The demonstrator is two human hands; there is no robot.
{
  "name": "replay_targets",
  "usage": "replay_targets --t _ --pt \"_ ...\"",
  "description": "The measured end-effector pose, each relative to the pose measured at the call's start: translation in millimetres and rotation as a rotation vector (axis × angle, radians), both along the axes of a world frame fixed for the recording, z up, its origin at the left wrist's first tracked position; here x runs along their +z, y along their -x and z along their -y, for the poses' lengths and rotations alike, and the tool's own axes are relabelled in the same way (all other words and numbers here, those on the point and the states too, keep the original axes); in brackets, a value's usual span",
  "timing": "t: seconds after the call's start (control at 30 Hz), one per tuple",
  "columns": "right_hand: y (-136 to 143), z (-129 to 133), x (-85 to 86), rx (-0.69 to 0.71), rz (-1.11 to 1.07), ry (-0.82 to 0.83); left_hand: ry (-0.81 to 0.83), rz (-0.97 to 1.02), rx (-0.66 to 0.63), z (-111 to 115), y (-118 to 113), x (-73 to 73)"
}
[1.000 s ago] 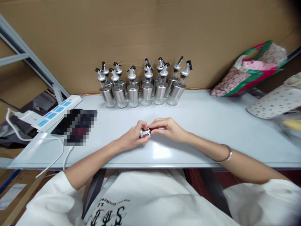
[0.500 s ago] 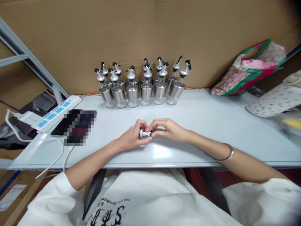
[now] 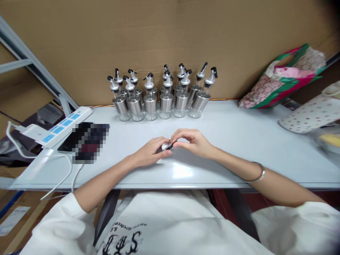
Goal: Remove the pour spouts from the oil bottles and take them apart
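Note:
Near the front middle of the table [image 3: 239,148], a small silver pour spout [image 3: 166,146] with a black tip lies between my two hands. My left hand [image 3: 151,151] is closed around its silver body, thumb on the near side. From the right, my right hand [image 3: 195,142] pinches the black end between thumb and fingertips. Part of the spout is hidden by the fingers. Behind the hands, several glass bottles [image 3: 166,102] with steel bands stand upright in two rows, each visible top fitted with a similar silver spout and black flap.
On the left lie a white power strip [image 3: 63,126] with a plugged-in charger, a white cable [image 3: 69,170] and a dark, partly blurred phone [image 3: 89,141]. A patterned bag [image 3: 281,83] and a white dotted container [image 3: 310,113] are at the right. Cardboard [image 3: 148,32] rises behind the bottles.
The spout has turned in my hands, and its silver body now sits slightly higher and further right. My left fingers have straightened somewhat, and my right wrist has lifted a little.

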State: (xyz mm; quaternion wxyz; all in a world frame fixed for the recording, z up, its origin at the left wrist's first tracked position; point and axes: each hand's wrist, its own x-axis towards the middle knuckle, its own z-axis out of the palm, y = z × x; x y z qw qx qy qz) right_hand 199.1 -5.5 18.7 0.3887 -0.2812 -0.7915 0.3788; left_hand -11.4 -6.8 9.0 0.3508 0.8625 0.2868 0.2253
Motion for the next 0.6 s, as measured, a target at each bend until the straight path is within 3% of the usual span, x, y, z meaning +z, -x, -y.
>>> replay_targets --t 0.33,0.6 --pt "1 1 3.8 0.019 0.092 -0.11 0.039 0.031 0.153 2 5 -7.3" --pt "-1 0 4.0 0.007 0.106 -0.079 -0.061 0.03 0.103 1 4 -14.7"
